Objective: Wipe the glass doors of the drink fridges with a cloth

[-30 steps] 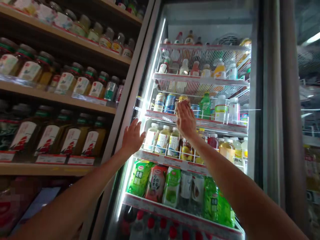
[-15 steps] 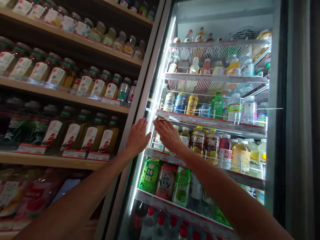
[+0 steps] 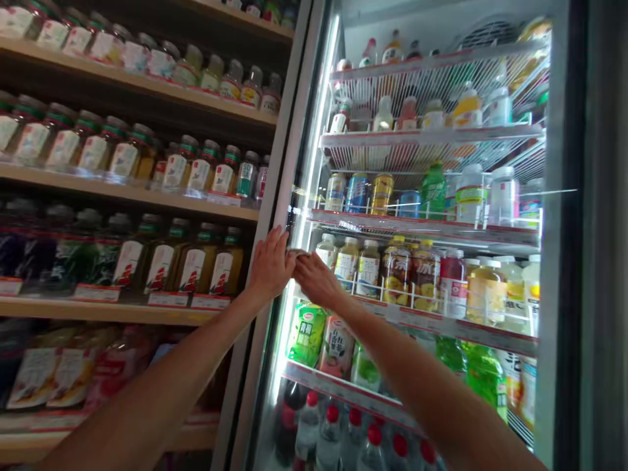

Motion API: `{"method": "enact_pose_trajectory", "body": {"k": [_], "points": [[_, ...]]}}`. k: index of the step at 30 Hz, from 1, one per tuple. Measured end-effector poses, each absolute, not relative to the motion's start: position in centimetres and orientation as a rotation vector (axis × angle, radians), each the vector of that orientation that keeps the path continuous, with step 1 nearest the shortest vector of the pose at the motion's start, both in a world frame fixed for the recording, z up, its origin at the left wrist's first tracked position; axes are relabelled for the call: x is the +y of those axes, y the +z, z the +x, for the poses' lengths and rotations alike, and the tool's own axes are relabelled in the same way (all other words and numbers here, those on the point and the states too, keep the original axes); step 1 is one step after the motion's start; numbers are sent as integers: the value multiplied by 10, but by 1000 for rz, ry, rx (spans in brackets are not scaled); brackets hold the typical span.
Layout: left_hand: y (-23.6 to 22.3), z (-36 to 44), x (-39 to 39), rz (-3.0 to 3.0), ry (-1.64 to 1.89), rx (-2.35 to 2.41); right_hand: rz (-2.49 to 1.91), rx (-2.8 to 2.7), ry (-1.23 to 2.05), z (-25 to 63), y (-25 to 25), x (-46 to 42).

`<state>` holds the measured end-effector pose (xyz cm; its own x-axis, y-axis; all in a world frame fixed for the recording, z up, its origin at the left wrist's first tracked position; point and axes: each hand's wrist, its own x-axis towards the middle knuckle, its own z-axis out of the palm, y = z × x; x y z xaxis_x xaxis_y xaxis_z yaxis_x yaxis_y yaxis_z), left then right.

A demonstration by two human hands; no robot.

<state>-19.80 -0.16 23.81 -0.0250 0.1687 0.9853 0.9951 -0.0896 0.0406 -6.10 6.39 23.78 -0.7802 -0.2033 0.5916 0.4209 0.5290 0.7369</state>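
My left hand (image 3: 269, 263) lies against the metal frame at the left edge of the glass cooler door (image 3: 324, 157), fingers stretched out and pointing up. Right beside it, my right hand (image 3: 315, 278) presses a small folded cloth (image 3: 296, 251) to the glass near that same edge. Only a thin pale-brown edge of the cloth shows past the fingers. The hands meet or nearly meet at the fingertips. Behind the glass, bottled teas (image 3: 367, 268) stand on a wire shelf next to the right hand.
Lit cooler shelves hold cans (image 3: 381, 194), green bottles (image 3: 434, 190) and red-capped bottles (image 3: 330, 432). To the left, wooden shelves (image 3: 122, 313) carry rows of bottled drinks (image 3: 191, 268). A dark vertical frame (image 3: 569, 261) bounds the cooler on the right.
My right hand has slid left and slightly down across the glass with the cloth, closing on the left hand. The left hand stays on the frame. The view has shifted a little.
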Motion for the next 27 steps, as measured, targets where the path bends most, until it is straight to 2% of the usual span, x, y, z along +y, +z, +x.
{"method": "enact_pose_trajectory", "body": {"k": [4, 9, 14, 20, 25, 27], "points": [[234, -192, -2, -1372, -1288, -1365, -364, -1939, -1142, -37, 255, 60], [216, -167, 8, -1434, -1323, -1427, -217, -2209, -1308, 6, 254, 51], [202, -131, 15, -1524, -1300, -1440, -574, -1834, -1192, 54, 271, 45], [193, -90, 18, -1607, -1195, -1285, -493, -2005, -1429, 100, 249, 42], [194, -71, 24, -1608, -1125, -1270, -687, -1644, -1227, 126, 254, 41], [193, -70, 26, -1609, -1097, -1278, -627, -1697, -1271, 132, 243, 45]]}}
